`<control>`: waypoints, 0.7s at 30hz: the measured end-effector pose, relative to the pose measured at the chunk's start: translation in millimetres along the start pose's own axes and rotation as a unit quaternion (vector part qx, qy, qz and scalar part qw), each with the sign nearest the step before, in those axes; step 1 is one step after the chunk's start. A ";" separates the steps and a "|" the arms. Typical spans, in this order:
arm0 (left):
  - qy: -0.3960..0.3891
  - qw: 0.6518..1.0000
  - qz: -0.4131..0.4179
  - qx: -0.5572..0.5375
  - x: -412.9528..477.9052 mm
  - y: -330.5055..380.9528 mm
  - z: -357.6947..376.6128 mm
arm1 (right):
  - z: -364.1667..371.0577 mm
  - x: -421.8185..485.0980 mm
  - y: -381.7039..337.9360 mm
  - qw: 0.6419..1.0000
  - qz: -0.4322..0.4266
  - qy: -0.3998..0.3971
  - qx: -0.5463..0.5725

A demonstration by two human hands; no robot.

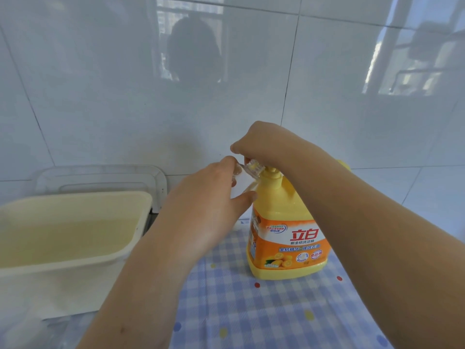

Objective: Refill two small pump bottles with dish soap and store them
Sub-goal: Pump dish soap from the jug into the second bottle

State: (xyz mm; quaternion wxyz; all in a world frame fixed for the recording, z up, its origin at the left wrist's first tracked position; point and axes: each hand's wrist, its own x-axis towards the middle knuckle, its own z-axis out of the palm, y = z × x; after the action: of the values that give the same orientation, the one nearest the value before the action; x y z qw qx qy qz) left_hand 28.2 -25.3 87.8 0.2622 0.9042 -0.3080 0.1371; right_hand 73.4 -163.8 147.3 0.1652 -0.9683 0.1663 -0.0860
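A big yellow dish soap bottle (284, 238) with an orange label stands upright on the checked cloth. My left hand (208, 197) grips a small clear pump bottle (247, 177), tilted, with its mouth just left of the big bottle's yellow pump neck. My right hand (261, 144) rests on top of the big bottle's pump head, fingers curled down over it; the head and spout are mostly hidden beneath that hand. The clear ribbed neck (253, 167) of the small bottle shows between the two hands. Only one small bottle is in view.
A cream plastic tub (70, 260) stands at the left on the counter, with a clear plastic lid or tray (105, 175) leaning behind it. The blue checked cloth (251, 311) covers the surface. A glossy white tiled wall (125, 96) rises close behind.
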 end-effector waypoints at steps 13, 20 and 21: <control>0.005 0.999 -0.005 -0.038 -1.2 6.8 -0.4 | -19.3 -16.7 -12.9 0.998 0.031 -0.062 -0.009; 0.004 0.999 -0.010 -0.051 -1.1 7.0 0.6 | -20.8 -24.9 -11.6 0.997 0.004 -0.080 -0.012; 0.002 0.999 -0.007 -0.046 -1.1 6.4 0.9 | -20.3 -25.3 -11.2 0.997 -0.001 -0.080 -0.010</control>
State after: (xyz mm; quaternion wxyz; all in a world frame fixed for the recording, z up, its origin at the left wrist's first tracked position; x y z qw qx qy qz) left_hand 23.4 -29.6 89.1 0.3054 0.8931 -0.3069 0.1221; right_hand 48.6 -150.9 167.3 0.1684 -0.9738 0.1529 -0.0070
